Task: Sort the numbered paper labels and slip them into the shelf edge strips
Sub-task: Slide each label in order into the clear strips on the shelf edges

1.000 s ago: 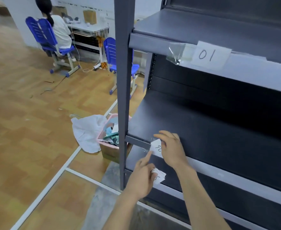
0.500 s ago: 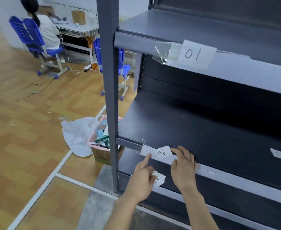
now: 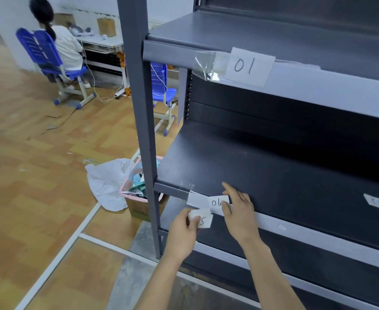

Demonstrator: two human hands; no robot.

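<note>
White paper label marked 06 sits in the pale edge strip of the middle shelf, near the strip's left end. Right hand is at the label's right edge, with fingers extended and spread and the thumb against the strip just below the label. It grips nothing.

Left hand is just below and left of the label, fingers curled round a small stack of labels. The top slip shows a handwritten 5. Whether the stack touches the strip cannot be determined.

The upper strip carries a larger rectangular label marked 01, beside crumpled clear film. Two loose labels lie flat on the shelf deck to the right, well apart from both hands. Shelving is dark grey matt sheet metal, and the strips are smooth and glossy.
</note>
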